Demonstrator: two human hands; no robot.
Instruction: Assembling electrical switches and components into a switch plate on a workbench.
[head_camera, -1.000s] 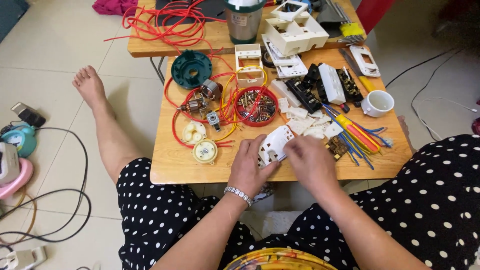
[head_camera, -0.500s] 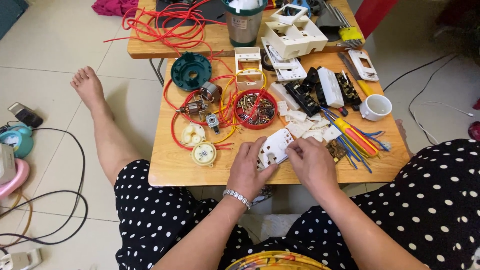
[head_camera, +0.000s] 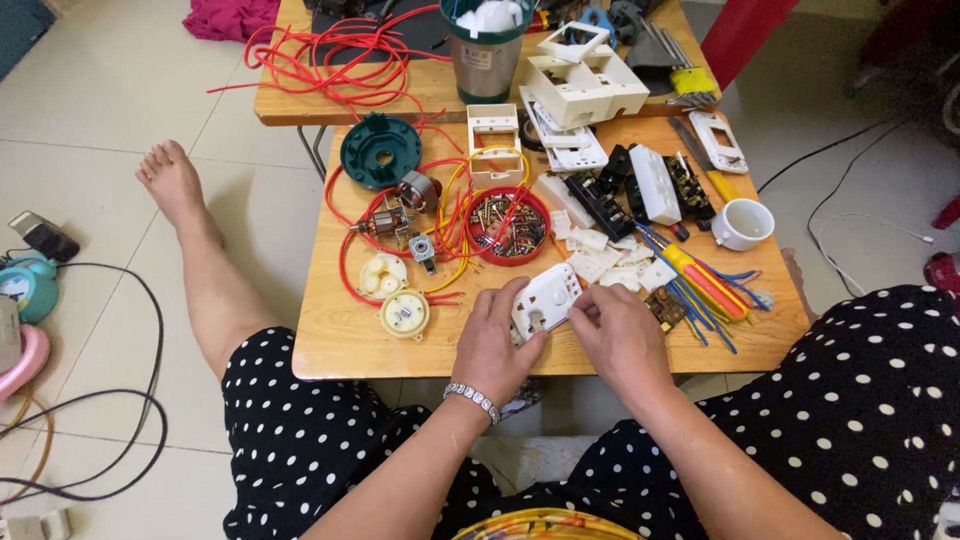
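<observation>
Currently both hands are on a white plate (head_camera: 545, 298), a plastic switch cover, at the near edge of the counter (head_camera: 340, 345). Left hand (head_camera: 492, 345) grips its lower left corner, thumb on top, fingers curled beneath. Right hand (head_camera: 620, 335) pinches the plate's right edge with thumb and forefinger. Plate is tilted, lifted slightly off the wood; can't tell if its far corner touches.

Around it: red dish (head_camera: 507, 225) of screws just beyond the plate. Small motor (head_camera: 385, 218) with red wires (head_camera: 345, 255) to the left, round cream part (head_camera: 404, 315) near the left hand. White plastic bits (head_camera: 600, 262) and a screwdriver (head_camera: 700, 280) with blue wires (head_camera: 735, 275) just right of the right hand. White cup (head_camera: 742, 223) further right. Green disc (head_camera: 380, 152) and steel tumbler (head_camera: 484, 55) at the back. Left wrist wears a metal bracelet (head_camera: 472, 398). Bare foot (head_camera: 172, 180) on the floor, left of the counter.
</observation>
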